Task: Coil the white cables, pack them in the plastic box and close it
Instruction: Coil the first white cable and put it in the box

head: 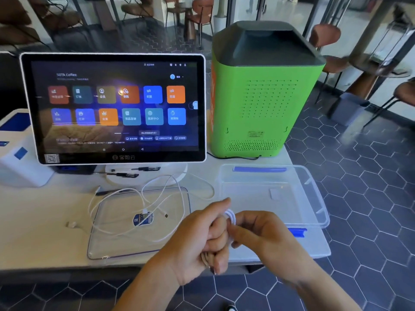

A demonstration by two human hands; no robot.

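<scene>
We are looking down and forward from head height, close over the white table (45, 232), facing the touchscreen terminal (113, 107) and green machine (262, 97), café chairs (202, 12) lying beyond.

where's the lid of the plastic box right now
In the head view the clear lid lies flat on the table, left of the open box, with loose white cable across it.

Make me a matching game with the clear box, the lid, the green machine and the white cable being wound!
Things:
1. plastic box
2. lid
3. green machine
4. coiled cable

Places:
A. flat on the table, loose cable lying on it
B. between the two hands
C. behind the box
D. open, at the table's right end

Pairs: 1-D, 2-A, 3-C, 4-B
</scene>
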